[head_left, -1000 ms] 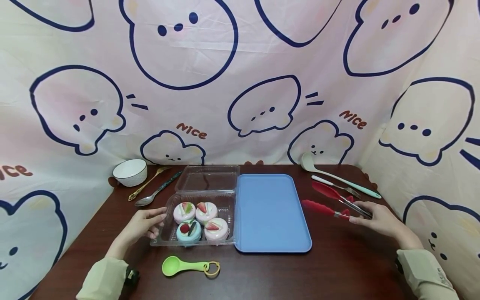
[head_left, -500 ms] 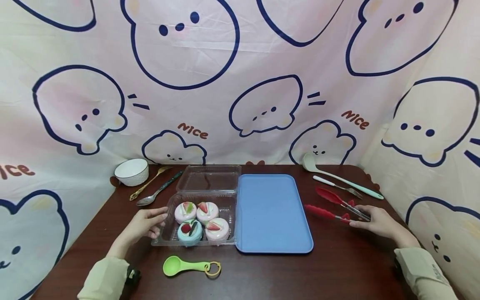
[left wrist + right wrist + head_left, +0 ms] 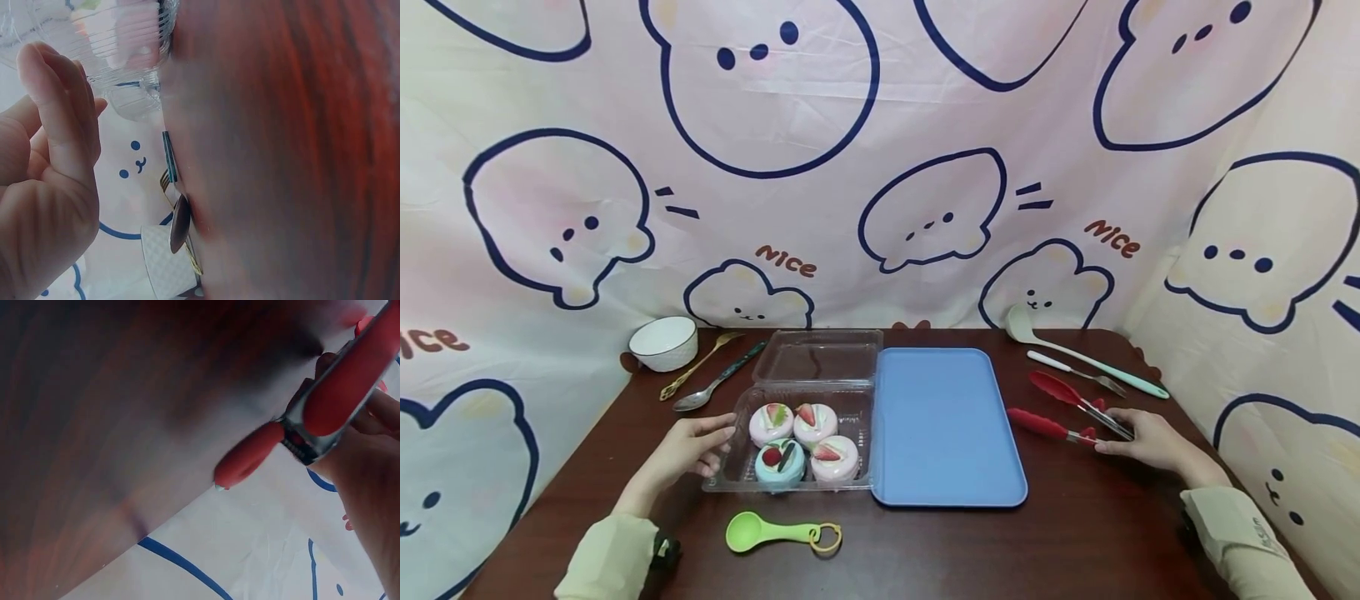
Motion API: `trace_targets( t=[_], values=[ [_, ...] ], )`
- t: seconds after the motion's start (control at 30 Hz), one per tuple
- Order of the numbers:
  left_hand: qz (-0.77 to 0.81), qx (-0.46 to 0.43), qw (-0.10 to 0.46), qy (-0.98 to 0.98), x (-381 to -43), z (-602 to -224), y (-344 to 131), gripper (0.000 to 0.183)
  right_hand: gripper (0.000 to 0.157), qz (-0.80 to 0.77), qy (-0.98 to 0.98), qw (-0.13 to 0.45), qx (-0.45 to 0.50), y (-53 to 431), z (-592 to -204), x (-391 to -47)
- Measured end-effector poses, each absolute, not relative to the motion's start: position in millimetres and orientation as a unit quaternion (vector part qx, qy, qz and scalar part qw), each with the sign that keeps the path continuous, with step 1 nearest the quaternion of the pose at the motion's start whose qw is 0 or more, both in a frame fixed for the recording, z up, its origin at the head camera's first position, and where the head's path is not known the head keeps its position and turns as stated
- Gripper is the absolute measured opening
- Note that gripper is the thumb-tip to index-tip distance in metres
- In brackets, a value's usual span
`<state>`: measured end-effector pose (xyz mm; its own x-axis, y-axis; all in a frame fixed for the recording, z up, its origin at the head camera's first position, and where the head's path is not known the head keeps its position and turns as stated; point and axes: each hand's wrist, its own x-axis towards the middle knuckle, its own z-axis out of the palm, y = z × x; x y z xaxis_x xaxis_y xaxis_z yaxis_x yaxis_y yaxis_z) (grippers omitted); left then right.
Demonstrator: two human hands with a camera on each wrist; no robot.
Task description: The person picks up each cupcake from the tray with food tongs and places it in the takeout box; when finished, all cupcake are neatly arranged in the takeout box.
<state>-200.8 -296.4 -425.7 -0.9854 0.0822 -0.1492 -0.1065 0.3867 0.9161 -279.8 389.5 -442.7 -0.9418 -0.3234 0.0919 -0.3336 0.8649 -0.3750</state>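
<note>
A clear plastic container [image 3: 857,408] sits left of centre with its lid folded back. In it are several small cakes, pink ones [image 3: 833,458] topped with strawberry pieces and a light blue one [image 3: 780,464] with a red berry. My left hand [image 3: 688,450] rests at the container's left rim, fingers loosely bent and fingertips right at the plastic. Red-tipped tongs [image 3: 1078,412] are gripped by my right hand [image 3: 1153,442] near their metal end. Their two arms stand apart, heads pointing left toward the blue tray [image 3: 943,433], with nothing between them. The right wrist view shows the tongs close up.
A green measuring spoon [image 3: 771,532] lies in front of the container. Behind my left hand are a white bowl [image 3: 664,344], a gold fork [image 3: 700,367] and a spoon [image 3: 718,379]. Beyond the tongs lie a ladle [image 3: 1075,358] and a white-handled fork [image 3: 1075,372].
My right hand and the tongs have shifted slightly, the hand a little to the left. My left hand stays at the container's rim. The cakes have not moved.
</note>
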Motion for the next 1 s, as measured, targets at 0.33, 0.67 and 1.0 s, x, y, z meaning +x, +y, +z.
trace_targets(
  t=[0.33, 0.67, 1.0],
  values=[
    [0.554, -0.006, 0.088, 0.828, -201.9, -426.9, -294.6, 0.051, 0.083, 0.197, -0.969, -0.015, 0.146, 384.8, -436.6, -276.5],
    [0.552, -0.008, 0.091, 0.829, -204.7, -424.6, -296.0, 0.053, 0.084, 0.203, -0.969, -0.02, 0.141, 384.7, -435.2, -276.1],
    [0.547, -0.008, 0.09, 0.833, -203.9, -423.4, -294.9, 0.052, 0.085, 0.203, -0.97, -0.028, 0.133, 384.6, -436.1, -277.1]
  ],
)
